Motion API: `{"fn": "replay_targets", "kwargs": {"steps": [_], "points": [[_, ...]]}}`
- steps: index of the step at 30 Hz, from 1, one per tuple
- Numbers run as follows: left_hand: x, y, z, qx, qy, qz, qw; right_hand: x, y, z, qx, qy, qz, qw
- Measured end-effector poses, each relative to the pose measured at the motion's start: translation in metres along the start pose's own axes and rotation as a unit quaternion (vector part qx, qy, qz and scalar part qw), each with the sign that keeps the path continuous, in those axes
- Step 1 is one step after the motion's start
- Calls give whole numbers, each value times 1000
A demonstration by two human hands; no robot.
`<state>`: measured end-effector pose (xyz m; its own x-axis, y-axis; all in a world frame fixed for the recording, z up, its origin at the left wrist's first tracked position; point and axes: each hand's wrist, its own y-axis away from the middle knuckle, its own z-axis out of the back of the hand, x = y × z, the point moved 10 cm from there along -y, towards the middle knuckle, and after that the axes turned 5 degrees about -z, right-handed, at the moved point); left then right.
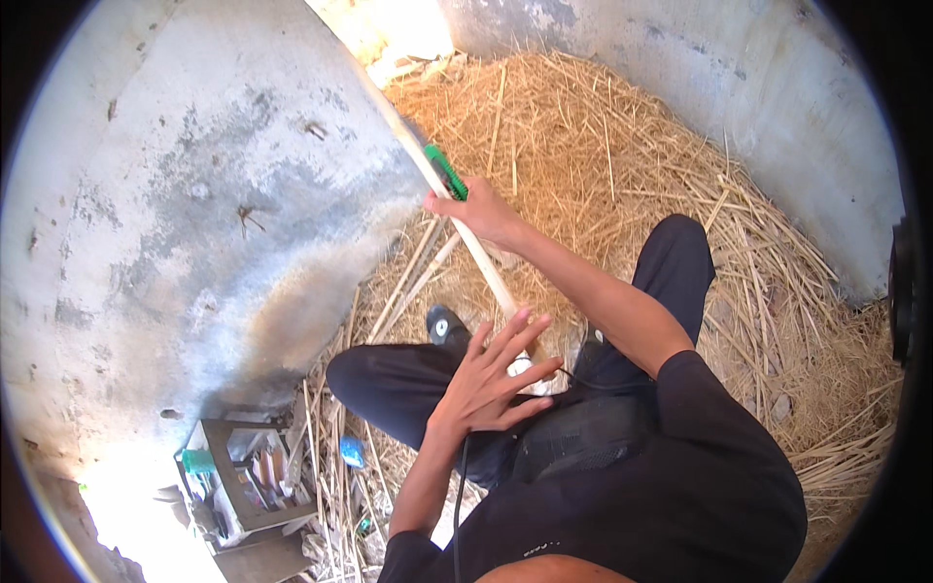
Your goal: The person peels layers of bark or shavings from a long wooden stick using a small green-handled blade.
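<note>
A long pale pole (pixel 483 265) slants from the top of the view down toward my lap. Closed around a green, ridged tool that looks like a utility knife (pixel 447 172) is my right hand (pixel 478 211); its thumb lies against the pole. Where the knife's blade is, I cannot make out. Over the pole's lower end, my left hand (pixel 498 381) is open with its fingers spread. Partly behind those fingers, a white object (pixel 522 367) shows near my lap, too covered to name. A dark cord runs past it.
Straw and thin strips (pixel 564 126) cover the floor around my legs. A worn grey wall (pixel 185 194) rises at left, another (pixel 777 126) at right. At lower left stands a small open cabinet (pixel 238 476) with things inside, beside a blue object (pixel 352 452).
</note>
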<state>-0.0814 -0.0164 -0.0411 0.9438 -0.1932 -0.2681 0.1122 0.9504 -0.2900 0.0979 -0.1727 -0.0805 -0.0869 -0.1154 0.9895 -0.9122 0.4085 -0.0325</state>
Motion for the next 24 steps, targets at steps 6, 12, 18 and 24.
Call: {"fn": "replay_targets", "kwargs": {"steps": [6, 12, 18, 24], "points": [[144, 54, 150, -439, 86, 198, 872, 4, -3, 6, 88, 307, -20, 947], [200, 41, 233, -569, 318, 136, 746, -85, 37, 12, 150, 381, 122, 904], [197, 44, 241, -637, 276, 141, 706, -135, 34, 56, 69, 417, 97, 901], [140, 38, 257, -690, 247, 71, 677, -111, 12, 65, -38, 451, 127, 882]]}}
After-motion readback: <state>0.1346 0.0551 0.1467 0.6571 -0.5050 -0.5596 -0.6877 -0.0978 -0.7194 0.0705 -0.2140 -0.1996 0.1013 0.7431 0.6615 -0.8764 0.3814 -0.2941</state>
